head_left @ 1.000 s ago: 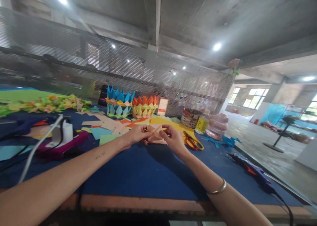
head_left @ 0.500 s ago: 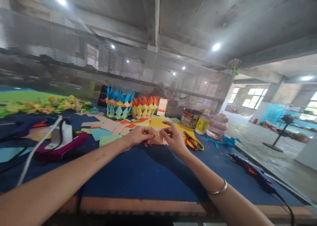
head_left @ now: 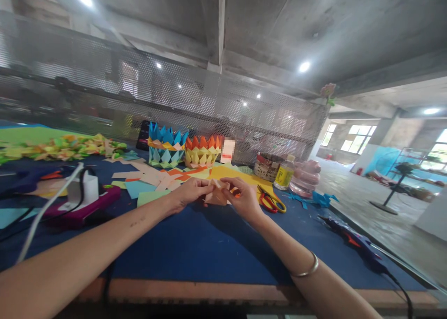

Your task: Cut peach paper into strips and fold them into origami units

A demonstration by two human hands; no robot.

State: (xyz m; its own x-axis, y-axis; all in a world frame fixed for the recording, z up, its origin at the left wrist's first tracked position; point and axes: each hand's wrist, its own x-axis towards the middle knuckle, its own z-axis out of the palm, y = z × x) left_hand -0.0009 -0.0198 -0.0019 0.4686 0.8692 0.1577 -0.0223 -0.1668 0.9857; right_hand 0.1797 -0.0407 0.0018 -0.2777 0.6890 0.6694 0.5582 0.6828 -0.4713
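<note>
Between both hands, over the blue table mat [head_left: 195, 249], is a folded piece of peach paper [head_left: 215, 198]. My left hand [head_left: 190, 193] pinches its left side between thumb and fingers. At its right side, my right hand [head_left: 242, 198] is closed on the paper with thumb and index finger. The fingers cover part of the folds. Just right of my right hand lie red and yellow scissors [head_left: 271, 201]. Peach, orange and blue paper strips [head_left: 164, 178] are spread behind my left hand, and a yellow sheet [head_left: 223, 172] lies behind the folded piece.
Two folded-paper baskets, one blue-topped [head_left: 166, 144] and one red-topped [head_left: 203, 151], stand at the back. A glue gun [head_left: 359, 240] lies right. A purple power strip [head_left: 84, 211] with cables sits left. A yellow-labelled bottle [head_left: 284, 172] stands beside a pink container [head_left: 305, 178].
The peach paper has turned between my fingers and now shows a flatter face toward me. My right fingers have curled in lower. The view has shifted slightly.
</note>
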